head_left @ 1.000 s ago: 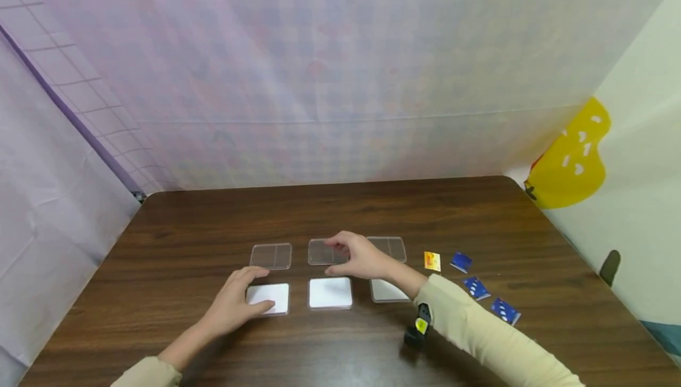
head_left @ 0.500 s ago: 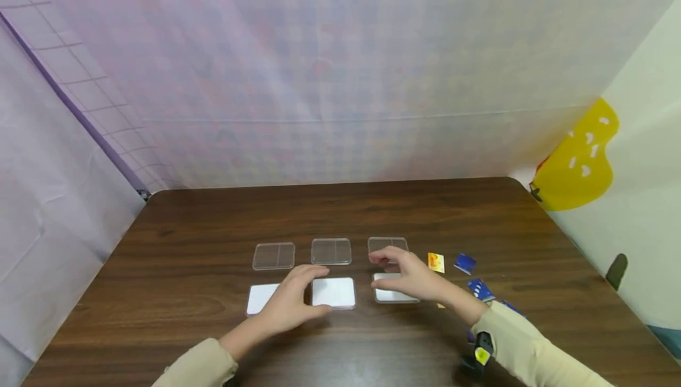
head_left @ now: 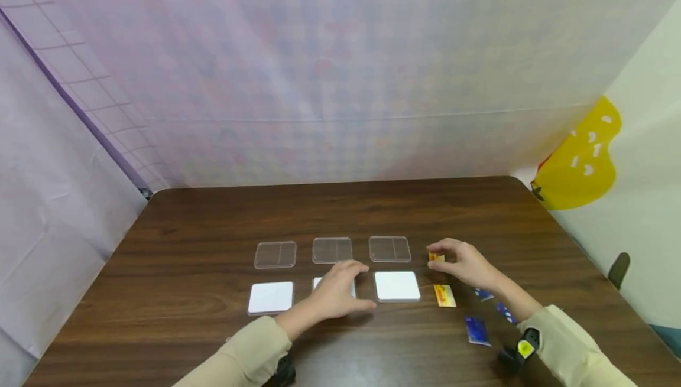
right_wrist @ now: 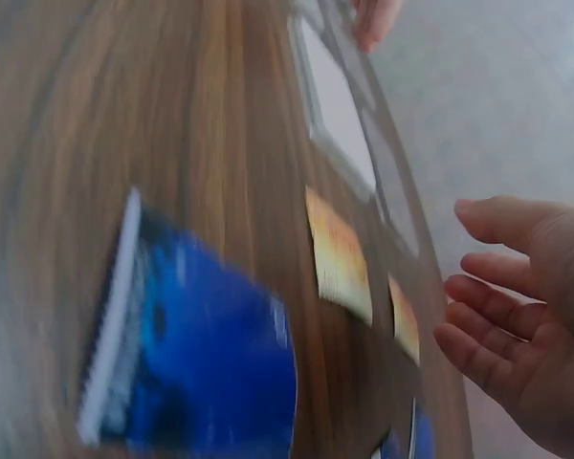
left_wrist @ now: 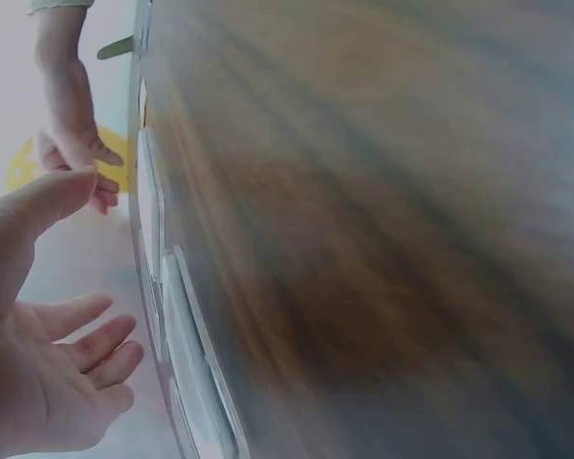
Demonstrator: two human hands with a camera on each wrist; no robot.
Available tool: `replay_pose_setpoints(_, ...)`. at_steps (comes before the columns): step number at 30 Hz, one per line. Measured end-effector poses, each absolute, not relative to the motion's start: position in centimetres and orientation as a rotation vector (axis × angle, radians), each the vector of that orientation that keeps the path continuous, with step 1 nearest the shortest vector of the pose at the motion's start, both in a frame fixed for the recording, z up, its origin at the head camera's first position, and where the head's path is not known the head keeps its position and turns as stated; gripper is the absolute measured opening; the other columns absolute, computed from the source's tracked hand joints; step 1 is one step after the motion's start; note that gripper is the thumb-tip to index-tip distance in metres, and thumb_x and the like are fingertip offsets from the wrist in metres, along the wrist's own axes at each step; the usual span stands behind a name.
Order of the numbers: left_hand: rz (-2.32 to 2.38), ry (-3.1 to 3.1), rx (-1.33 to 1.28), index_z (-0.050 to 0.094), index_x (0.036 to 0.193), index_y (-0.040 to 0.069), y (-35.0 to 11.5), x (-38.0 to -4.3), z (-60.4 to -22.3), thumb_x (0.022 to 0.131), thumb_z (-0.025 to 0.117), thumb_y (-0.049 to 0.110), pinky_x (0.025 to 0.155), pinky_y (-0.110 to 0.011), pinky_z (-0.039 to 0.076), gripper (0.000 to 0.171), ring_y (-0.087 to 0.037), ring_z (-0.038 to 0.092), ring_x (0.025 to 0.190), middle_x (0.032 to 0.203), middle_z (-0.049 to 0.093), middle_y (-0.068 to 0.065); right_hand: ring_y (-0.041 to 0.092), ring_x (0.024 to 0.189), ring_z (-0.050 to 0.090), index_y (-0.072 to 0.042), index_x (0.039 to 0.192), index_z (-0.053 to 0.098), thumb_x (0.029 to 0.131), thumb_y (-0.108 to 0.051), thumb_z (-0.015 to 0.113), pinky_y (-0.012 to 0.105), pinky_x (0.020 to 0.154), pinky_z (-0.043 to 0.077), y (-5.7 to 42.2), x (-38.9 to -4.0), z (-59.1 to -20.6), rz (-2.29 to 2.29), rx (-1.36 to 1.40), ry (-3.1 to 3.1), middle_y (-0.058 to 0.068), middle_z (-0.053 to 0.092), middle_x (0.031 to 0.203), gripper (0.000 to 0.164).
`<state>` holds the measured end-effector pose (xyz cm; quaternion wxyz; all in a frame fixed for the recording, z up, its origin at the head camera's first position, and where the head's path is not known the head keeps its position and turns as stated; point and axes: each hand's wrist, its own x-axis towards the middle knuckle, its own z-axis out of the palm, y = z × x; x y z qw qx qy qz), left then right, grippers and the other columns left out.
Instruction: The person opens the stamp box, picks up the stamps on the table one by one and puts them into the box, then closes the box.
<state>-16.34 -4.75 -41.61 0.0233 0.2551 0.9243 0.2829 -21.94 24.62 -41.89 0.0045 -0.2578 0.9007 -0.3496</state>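
My left hand (head_left: 337,292) hovers over the middle white-topped flat case (head_left: 317,282), covering most of it. Its thumb and fingers are spread apart and hold nothing. To either side lie two more such cases, the left case (head_left: 271,298) and the right case (head_left: 397,286). Over a small yellow-orange packet (head_left: 436,257) is my right hand (head_left: 461,263), partly hiding it. In the right wrist view that hand's relaxed fingers (right_wrist: 493,320) grip nothing. A second yellow-orange packet (head_left: 445,296) lies nearer me, beside the right case.
Behind the cases lie three clear plastic lids: left lid (head_left: 275,255), middle lid (head_left: 332,250) and right lid (head_left: 390,249). Several blue packets, one blue packet (head_left: 477,331) nearest me, lie on the right of the brown wooden table (head_left: 175,292). A patterned curtain (head_left: 340,80) hangs behind.
Both hands have moved right: the left from the left case to the middle one, the right from the middle lid, past the right case, to the far yellow-orange packet. The cases stay put.
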Motion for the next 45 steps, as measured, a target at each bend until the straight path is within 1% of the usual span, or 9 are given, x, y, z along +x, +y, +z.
replay_pose_setpoints(2, 0.833, 2.858, 0.793, 0.053, 0.123, 0.003, -4.2, -16.7, -41.6, 0.07, 0.075, 0.039, 0.096, -0.038, 0.04, 0.068, -0.026, 0.046, 0.115, 0.123, 0.053, -0.01, 0.03, 0.097, 0.055, 0.001, 0.11, 0.06, 0.082, -0.023, 0.066, 0.044, 0.078, 0.048, 25.3, -22.3, -42.2, -1.039, -0.776, 2.842, 0.012, 0.062, 0.106, 0.037)
replay_pose_setpoints(7, 0.756, 2.879, 0.805, 0.055, 0.12, 0.002, -3.2, -17.5, -41.8, 0.067, 0.076, 0.04, 0.093, -0.031, 0.041, 0.069, -0.023, 0.05, 0.108, 0.116, 0.057, -0.009, 0.029, 0.091, 0.058, 0.003, 0.104, 0.063, 0.076, -0.019, 0.073, 0.044, 0.076, 0.048, 26.2, -23.2, -42.8, -0.902, -0.799, 2.946, 0.012, 0.063, 0.099, 0.037)
replay_pose_setpoints(11, 0.705, 2.888, 0.798, 0.057, 0.118, 0.001, -2.9, -17.8, -42.0, 0.066, 0.076, 0.039, 0.092, -0.029, 0.041, 0.068, -0.023, 0.051, 0.105, 0.113, 0.058, -0.009, 0.027, 0.085, 0.059, 0.004, 0.099, 0.065, 0.071, -0.019, 0.076, 0.043, 0.075, 0.047, 26.5, -23.6, -43.0, -0.767, -0.857, 3.036, 0.011, 0.063, 0.093, 0.037)
replay_pose_setpoints(18, 0.659, 2.898, 0.769, 0.057, 0.118, 0.003, -2.7, -18.0, -42.2, 0.067, 0.076, 0.036, 0.09, -0.027, 0.042, 0.064, -0.021, 0.05, 0.103, 0.111, 0.057, -0.007, 0.027, 0.083, 0.058, 0.003, 0.092, 0.068, 0.07, -0.019, 0.076, 0.045, 0.074, 0.047, 26.7, -23.7, -42.9, -0.675, -0.875, 3.064, 0.009, 0.061, 0.089, 0.032)
replay_pose_setpoints(23, 0.665, 2.895, 0.752, 0.058, 0.117, 0.005, -2.5, -18.0, -42.4, 0.067, 0.077, 0.035, 0.085, -0.025, 0.044, 0.062, -0.018, 0.049, 0.101, 0.111, 0.056, -0.005, 0.021, 0.078, 0.056, -0.002, 0.087, 0.069, 0.068, -0.019, 0.078, 0.039, 0.07, 0.047, 26.6, -23.9, -43.0, -0.68, -0.863, 3.076, 0.004, 0.061, 0.085, 0.027)
replay_pose_setpoints(28, 0.67, 2.901, 0.747, 0.059, 0.116, 0.006, -2.4, -18.1, -42.6, 0.066, 0.077, 0.035, 0.082, -0.024, 0.044, 0.061, -0.017, 0.048, 0.099, 0.11, 0.056, -0.004, 0.016, 0.074, 0.052, -0.004, 0.085, 0.067, 0.066, -0.017, 0.079, 0.032, 0.065, 0.044, 26.5, -24.2, -42.9, -0.727, -0.822, 3.043, 0.002, 0.06, 0.082, 0.027)
replay_pose_setpoints(33, 0.671, 2.912, 0.755, 0.06, 0.115, 0.006, -2.3, -18.2, -42.7, 0.066, 0.078, 0.035, 0.082, -0.023, 0.044, 0.06, -0.017, 0.048, 0.099, 0.109, 0.056, -0.004, 0.018, 0.077, 0.052, -0.002, 0.088, 0.066, 0.066, -0.016, 0.078, 0.032, 0.067, 0.043, 26.2, -24.8, -42.6, -0.763, -0.708, 2.944, 0.004, 0.06, 0.084, 0.029)
replay_pose_setpoints(37, 0.662, 2.923, 0.758, 0.06, 0.114, 0.006, -2.4, -18.2, -42.7, 0.066, 0.078, 0.035, 0.082, -0.023, 0.044, 0.059, -0.017, 0.049, 0.099, 0.108, 0.056, -0.003, 0.019, 0.076, 0.052, -0.001, 0.087, 0.064, 0.065, -0.015, 0.078, 0.033, 0.068, 0.043, 25.8, -25.4, -42.2, -0.767, -0.67, 2.862, 0.005, 0.059, 0.081, 0.03)
replay_pose_setpoints(45, 0.676, 2.921, 0.757, 0.06, 0.114, 0.006, -2.4, -18.1, -42.6, 0.066, 0.078, 0.034, 0.082, -0.023, 0.044, 0.057, -0.017, 0.049, 0.099, 0.108, 0.056, -0.004, 0.017, 0.071, 0.05, -0.001, 0.085, 0.056, 0.062, -0.011, 0.077, 0.029, 0.063, 0.041, 25.6, -25.8, -42.0, -0.826, -0.629, 2.771, 0.004, 0.055, 0.075, 0.033)
